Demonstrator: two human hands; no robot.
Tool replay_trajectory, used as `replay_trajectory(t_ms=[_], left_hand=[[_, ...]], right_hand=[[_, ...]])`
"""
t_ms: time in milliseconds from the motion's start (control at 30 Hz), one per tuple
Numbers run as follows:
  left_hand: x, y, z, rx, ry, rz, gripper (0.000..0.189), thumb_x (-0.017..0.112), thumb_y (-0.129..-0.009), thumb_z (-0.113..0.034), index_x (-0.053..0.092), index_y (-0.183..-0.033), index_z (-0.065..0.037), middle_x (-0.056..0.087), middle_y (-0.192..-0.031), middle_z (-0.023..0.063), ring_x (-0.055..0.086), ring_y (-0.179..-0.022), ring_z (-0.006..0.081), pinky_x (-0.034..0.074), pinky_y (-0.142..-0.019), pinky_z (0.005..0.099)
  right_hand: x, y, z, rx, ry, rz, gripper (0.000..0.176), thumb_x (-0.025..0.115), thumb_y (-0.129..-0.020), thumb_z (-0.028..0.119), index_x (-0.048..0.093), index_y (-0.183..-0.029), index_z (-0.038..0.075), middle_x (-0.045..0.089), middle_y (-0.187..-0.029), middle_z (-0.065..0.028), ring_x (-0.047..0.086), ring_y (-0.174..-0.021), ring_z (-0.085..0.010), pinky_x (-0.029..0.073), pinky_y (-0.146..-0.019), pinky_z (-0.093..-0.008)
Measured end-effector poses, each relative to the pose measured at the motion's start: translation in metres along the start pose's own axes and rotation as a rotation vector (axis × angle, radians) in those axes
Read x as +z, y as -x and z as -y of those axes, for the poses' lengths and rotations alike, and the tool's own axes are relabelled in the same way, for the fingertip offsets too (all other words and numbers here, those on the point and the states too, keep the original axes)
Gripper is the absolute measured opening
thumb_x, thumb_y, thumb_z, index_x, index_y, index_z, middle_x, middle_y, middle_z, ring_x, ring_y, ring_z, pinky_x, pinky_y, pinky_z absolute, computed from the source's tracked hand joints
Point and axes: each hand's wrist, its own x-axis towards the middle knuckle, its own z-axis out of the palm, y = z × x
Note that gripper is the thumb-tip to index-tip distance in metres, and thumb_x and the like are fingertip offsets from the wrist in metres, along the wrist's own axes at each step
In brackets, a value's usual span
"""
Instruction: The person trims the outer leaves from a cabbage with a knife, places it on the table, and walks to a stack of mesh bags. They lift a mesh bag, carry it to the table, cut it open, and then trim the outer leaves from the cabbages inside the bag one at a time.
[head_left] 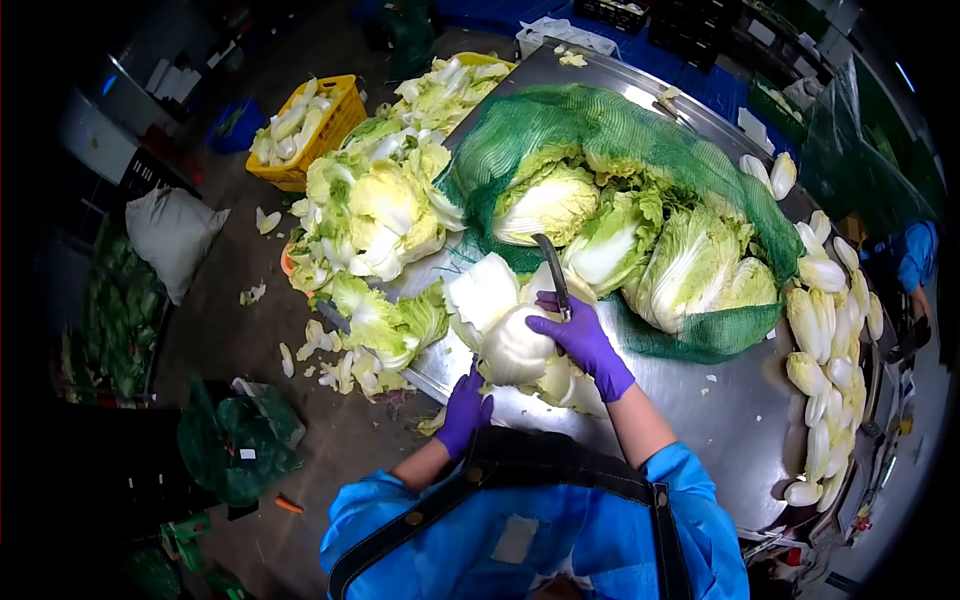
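My right hand [580, 345], in a purple glove, is closed round the handle of a curved knife [555, 280], its blade pointing up and away. Beneath its fingers is the pale round base of a cabbage [517, 345], with loose outer leaves spread around it. My left hand [463, 412], also gloved in purple, is at the lower left side of that cabbage; its fingertips are partly hidden under the leaves. Beyond them, a green net bag [700, 350] lies open on the metal table [680, 400] with several whole cabbages [690, 265] in it.
Trimmed leaves [385, 215] are heaped at the table's left edge. Several small pale cabbage hearts [815, 320] line the right edge. A yellow crate [340, 110], a white sack [172, 235] and a green bag [240, 440] stand on the floor at left. Someone's blue sleeve [915, 255] shows far right.
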Motion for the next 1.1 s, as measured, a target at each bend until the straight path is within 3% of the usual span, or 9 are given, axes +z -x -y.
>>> replay_trajectory(t_ms=[167, 267, 533, 800, 833, 933, 1000, 1033, 1100], left_hand=[[-0.062, -0.033, -0.041, -0.024, -0.057, -0.139, 0.053, 0.052, -0.078, -0.003, 0.035, -0.128, 0.002, 0.051, -0.115, 0.0207, 0.051, -0.101, 0.0313, 0.039, -0.09, 0.0388], [-0.074, -0.076, -0.092, -0.002, 0.396, -0.25, 0.062, 0.063, -0.076, -0.012, 0.034, -0.128, 0.002, 0.046, -0.124, 0.0192, 0.045, -0.113, 0.0282, 0.035, -0.096, 0.038], [-0.026, -0.035, -0.04, 0.114, 0.237, 0.069, 0.121, 0.084, -0.05, -0.035, 0.008, -0.136, 0.002, 0.024, -0.137, 0.0208, 0.025, -0.127, 0.0312, 0.024, -0.103, 0.0398], [-0.064, -0.081, -0.082, 0.069, 0.408, -0.197, 0.117, 0.085, -0.048, -0.033, 0.014, -0.135, 0.002, 0.032, -0.133, 0.0197, 0.031, -0.124, 0.0292, 0.028, -0.102, 0.0393], [-0.068, -0.088, -0.081, 0.002, 0.465, -0.085, 0.112, 0.085, -0.049, -0.03, 0.018, -0.134, 0.001, 0.037, -0.129, 0.0185, 0.037, -0.12, 0.028, 0.031, -0.1, 0.0385], [-0.075, -0.098, -0.06, 0.003, 0.418, -0.02, 0.095, 0.085, -0.05, -0.023, 0.034, -0.126, 0.0, 0.051, -0.114, 0.0137, 0.05, -0.106, 0.0236, 0.041, -0.092, 0.0355], [-0.075, -0.105, -0.046, -0.053, 0.564, -0.055, 0.086, 0.085, -0.048, -0.019, 0.041, -0.119, 0.0, 0.052, -0.111, 0.0118, 0.051, -0.101, 0.0213, 0.042, -0.089, 0.034], [-0.082, -0.106, -0.059, -0.112, 0.67, -0.058, 0.082, 0.085, -0.048, -0.016, 0.043, -0.116, 0.0, 0.052, -0.109, 0.0105, 0.052, -0.099, 0.0202, 0.043, -0.088, 0.0329], [-0.084, -0.106, -0.056, -0.1, 0.649, -0.054, 0.082, 0.085, -0.048, -0.014, 0.043, -0.116, 0.0, 0.053, -0.109, 0.0104, 0.052, -0.099, 0.02, 0.043, -0.087, 0.033]], right_hand=[[-0.001, 0.001, 0.01, 0.061, -0.111, -0.007, 0.062, 0.078, -0.064, 0.03, 0.053, -0.109, -0.004, 0.057, -0.101, -0.0118, 0.054, -0.094, -0.0187, 0.044, -0.083, -0.0293], [0.019, 0.008, -0.005, -0.131, -0.06, -0.006, 0.062, 0.078, -0.064, 0.03, 0.053, -0.109, -0.004, 0.057, -0.101, -0.0118, 0.054, -0.095, -0.0191, 0.043, -0.085, -0.0294], [0.008, -0.002, -0.001, -0.031, -0.125, -0.013, 0.068, 0.08, -0.062, 0.029, 0.051, -0.113, -0.003, 0.056, -0.102, -0.0104, 0.054, -0.092, -0.0168, 0.044, -0.082, -0.0279], [0.034, -0.01, -0.034, 0.072, -0.349, 0.066, 0.054, 0.067, -0.076, 0.033, 0.051, -0.114, -0.003, 0.056, -0.094, -0.0057, 0.052, -0.087, -0.0129, 0.044, -0.075, -0.0237], [0.034, -0.003, -0.034, 0.086, -0.398, 0.123, 0.054, 0.06, -0.084, 0.025, 0.041, -0.123, -0.006, 0.049, -0.119, -0.0115, 0.047, -0.107, -0.0149, 0.036, -0.093, -0.025], [0.036, -0.002, -0.067, 0.006, -0.672, 0.125, 0.072, 0.068, -0.076, 0.018, 0.029, -0.131, -0.004, 0.045, -0.126, -0.0141, 0.046, -0.11, -0.0156, 0.037, -0.094, -0.0263], [0.032, 0.017, -0.035, 0.04, -0.158, 0.2, 0.09, 0.075, -0.066, 0.016, 0.02, -0.136, 0.002, 0.042, -0.13, -0.0147, 0.043, -0.116, -0.0186, 0.035, -0.096, -0.0291], [0.04, 0.006, -0.069, -0.322, 0.128, 0.102, 0.102, 0.08, -0.059, 0.018, 0.016, -0.138, 0.006, 0.04, -0.131, -0.0149, 0.041, -0.119, -0.0211, 0.035, -0.097, -0.0316], [0.046, 0.005, -0.082, -0.355, -0.013, 0.096, 0.108, 0.081, -0.056, 0.018, 0.013, -0.139, 0.007, 0.04, -0.13, -0.0174, 0.042, -0.118, -0.0252, 0.035, -0.097, -0.0328]])
